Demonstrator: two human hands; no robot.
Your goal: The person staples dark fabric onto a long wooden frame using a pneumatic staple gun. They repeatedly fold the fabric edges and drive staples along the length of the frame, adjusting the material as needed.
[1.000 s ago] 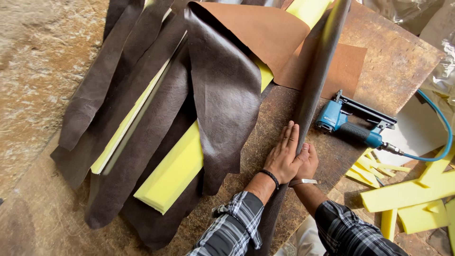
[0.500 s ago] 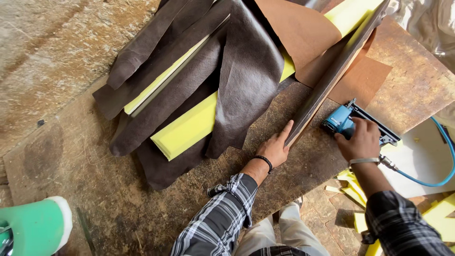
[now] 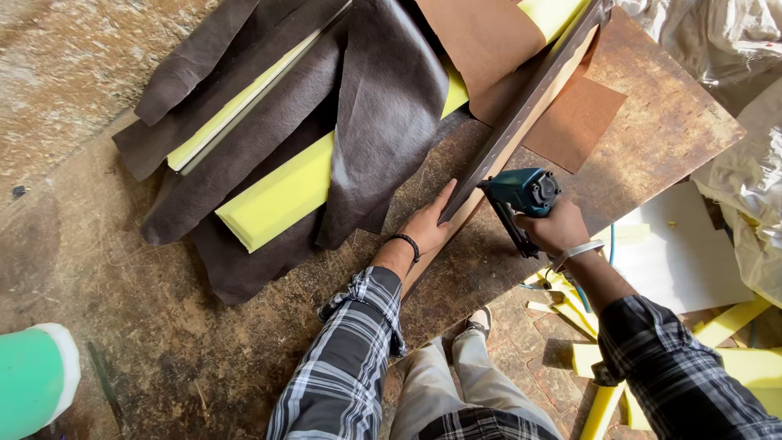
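Observation:
My left hand (image 3: 427, 222) lies flat on the near end of a long wooden slat wrapped in dark brown leather (image 3: 521, 110), pressing the leather down. My right hand (image 3: 559, 229) grips a blue pneumatic staple gun (image 3: 519, 195), its nose set against the slat's edge right beside my left fingers. The slat runs diagonally across the worn wooden workbench (image 3: 244, 342) toward the upper right. Left of it lie dark brown leather pieces (image 3: 383, 114) draped over yellow foam strips (image 3: 277, 195).
A tan leather sheet (image 3: 489, 41) lies under the slat's far part. Yellow foam offcuts (image 3: 725, 358) and a white board (image 3: 676, 261) sit on the floor at right, with crumpled plastic sheeting (image 3: 749, 187). A green-and-white roll (image 3: 32, 375) shows at bottom left.
My right hand left the slat, took hold of the blue staple gun and brought it up against the slat's edge. My left hand stayed on the leather-wrapped slat.

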